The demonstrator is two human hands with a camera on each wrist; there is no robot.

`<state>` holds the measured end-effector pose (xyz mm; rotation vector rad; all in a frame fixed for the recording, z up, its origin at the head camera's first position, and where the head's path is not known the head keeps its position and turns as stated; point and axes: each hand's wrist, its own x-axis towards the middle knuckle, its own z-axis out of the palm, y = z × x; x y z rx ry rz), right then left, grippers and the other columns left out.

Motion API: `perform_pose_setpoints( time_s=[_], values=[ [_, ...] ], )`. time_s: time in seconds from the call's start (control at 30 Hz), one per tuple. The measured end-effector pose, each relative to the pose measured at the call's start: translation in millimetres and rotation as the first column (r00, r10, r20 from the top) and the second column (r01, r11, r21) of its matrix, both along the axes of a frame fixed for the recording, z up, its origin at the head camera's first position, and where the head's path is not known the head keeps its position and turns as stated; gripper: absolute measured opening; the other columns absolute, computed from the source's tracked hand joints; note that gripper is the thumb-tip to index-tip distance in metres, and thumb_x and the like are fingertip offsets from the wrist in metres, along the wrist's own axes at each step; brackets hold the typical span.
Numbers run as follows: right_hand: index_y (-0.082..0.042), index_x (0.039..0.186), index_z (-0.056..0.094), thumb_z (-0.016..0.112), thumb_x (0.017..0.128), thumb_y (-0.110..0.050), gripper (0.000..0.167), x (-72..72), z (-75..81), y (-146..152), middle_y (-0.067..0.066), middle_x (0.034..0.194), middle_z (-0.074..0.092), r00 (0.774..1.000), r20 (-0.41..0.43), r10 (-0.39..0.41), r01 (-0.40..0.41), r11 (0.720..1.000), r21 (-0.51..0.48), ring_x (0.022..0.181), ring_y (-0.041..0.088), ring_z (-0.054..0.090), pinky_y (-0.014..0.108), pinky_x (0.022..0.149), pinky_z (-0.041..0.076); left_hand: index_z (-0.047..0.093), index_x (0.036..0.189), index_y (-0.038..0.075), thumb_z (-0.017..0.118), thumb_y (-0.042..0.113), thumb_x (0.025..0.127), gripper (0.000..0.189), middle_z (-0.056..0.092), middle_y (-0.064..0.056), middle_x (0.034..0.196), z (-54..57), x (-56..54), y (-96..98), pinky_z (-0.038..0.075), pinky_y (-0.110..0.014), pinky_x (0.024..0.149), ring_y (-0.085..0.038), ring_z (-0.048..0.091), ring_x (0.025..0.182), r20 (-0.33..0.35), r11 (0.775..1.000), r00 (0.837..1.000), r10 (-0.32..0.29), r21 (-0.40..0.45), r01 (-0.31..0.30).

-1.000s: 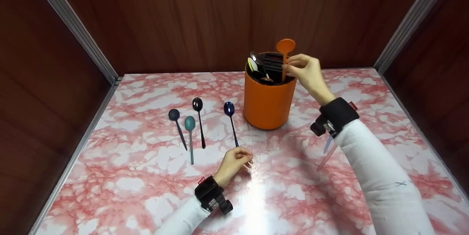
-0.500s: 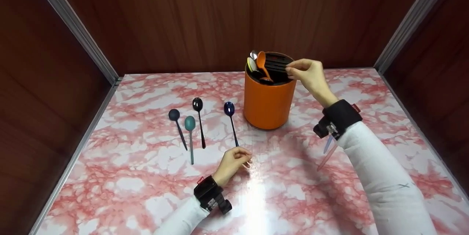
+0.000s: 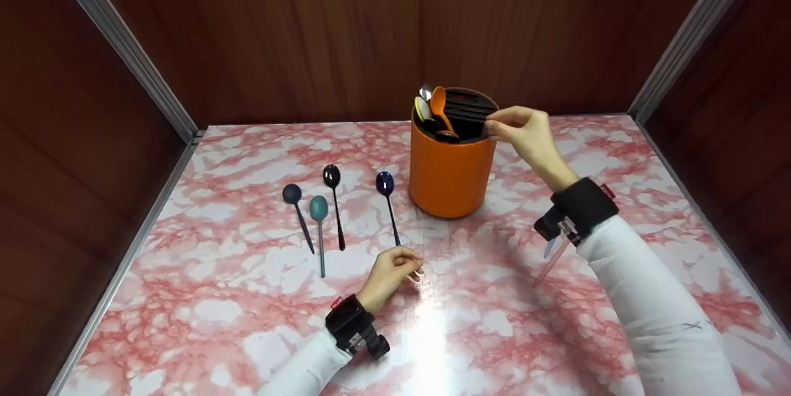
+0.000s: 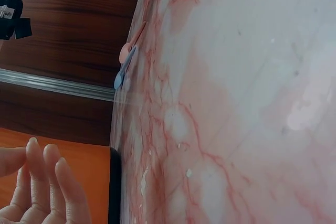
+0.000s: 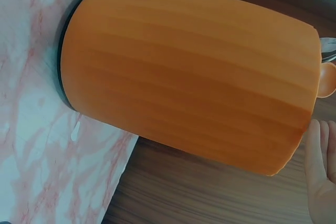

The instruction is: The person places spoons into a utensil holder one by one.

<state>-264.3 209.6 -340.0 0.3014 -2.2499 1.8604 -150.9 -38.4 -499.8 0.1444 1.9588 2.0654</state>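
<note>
An orange utensil holder (image 3: 453,180) stands upright at the back of the table. Inside it an orange spoon (image 3: 438,98) leans to the left, among a silver spoon (image 3: 426,92), a yellow-edged spoon (image 3: 422,108) and dark ones. My right hand (image 3: 528,136) is at the holder's right rim, thumb and fingers close together, with nothing visible between them; whether it touches the rim I cannot tell. Loosely bent, my left hand (image 3: 391,269) rests near the table, just below the handle of a dark blue spoon (image 3: 385,183), and holds nothing.
Left of the holder lie a black spoon (image 3: 332,175), a teal spoon (image 3: 319,207) and a navy spoon (image 3: 292,194). A pink spoon (image 4: 126,52) and a pale blue spoon (image 4: 121,80) lie on the right side, partly under my right forearm. Wooden walls enclose the table.
My right hand let go of the orange spoon, which tipped left inside the holder. The hand then shifted slightly right and down. My left hand has stayed in place.
</note>
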Motion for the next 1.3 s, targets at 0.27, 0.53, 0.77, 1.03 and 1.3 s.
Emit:
perform_pose_setpoints(
  time_s=[0.27,0.53,0.77,1.03,1.3],
  values=[
    [0.017,0.100,0.061,0.064,0.085,-0.006,0.027,11.1,-7.6,5,-0.012,0.076,0.066,1.000,-0.023,0.008,-0.008,1.000,0.004,0.070,0.006,0.065,0.021,0.067,0.056,0.058,0.099,-0.011,0.059,0.004,0.084,0.022,0.062,-0.003,0.072,-0.3,-0.2,-1.4,0.055,-0.032,0.057,-0.013,0.059,0.062,0.007,1.000,1.000,0.008,-0.009,-0.008],
    [0.017,0.101,0.061,0.064,0.084,-0.006,0.029,20.5,-21.0,9,-0.014,0.072,0.067,1.000,0.014,-0.003,0.002,1.000,0.016,0.068,0.001,0.063,0.017,0.065,0.055,0.057,0.101,-0.013,0.059,0.005,0.085,0.024,0.062,-0.003,0.072,-1.1,-2.0,-3.5,0.056,-0.035,0.059,-0.013,0.059,0.062,-0.001,1.000,1.000,0.004,-0.016,-0.004],
    [0.020,0.102,0.058,0.063,0.084,-0.003,0.030,28.2,-32.8,13,-0.014,0.072,0.067,0.998,0.063,0.004,-0.004,1.000,0.006,0.066,0.000,0.062,0.017,0.066,0.055,0.057,0.101,-0.012,0.058,0.005,0.086,0.023,0.063,-0.004,0.073,-0.1,-3.1,-5.2,0.054,-0.030,0.059,-0.011,0.058,0.061,0.007,1.000,1.000,0.002,-0.006,-0.002],
    [0.016,0.103,0.060,0.065,0.085,-0.008,0.030,36.5,-47.4,15,-0.014,0.075,0.067,0.996,0.085,0.022,-0.023,1.000,0.005,0.069,0.002,0.064,0.020,0.067,0.056,0.057,0.101,-0.012,0.058,0.005,0.086,0.022,0.062,-0.002,0.072,0.8,-6.9,-9.1,0.054,-0.029,0.057,-0.011,0.058,0.062,0.007,1.000,1.000,0.004,-0.004,-0.004],
    [0.017,0.101,0.060,0.064,0.085,-0.004,0.027,45.0,-58.3,12,-0.017,0.073,0.066,0.995,0.084,0.046,-0.050,0.998,0.041,0.068,0.004,0.063,0.020,0.067,0.056,0.057,0.099,-0.012,0.058,0.004,0.085,0.021,0.062,0.000,0.071,3.0,-15.8,-18.5,0.055,-0.032,0.059,-0.011,0.059,0.061,-0.012,0.998,0.999,0.045,-0.050,-0.046]
  ],
)
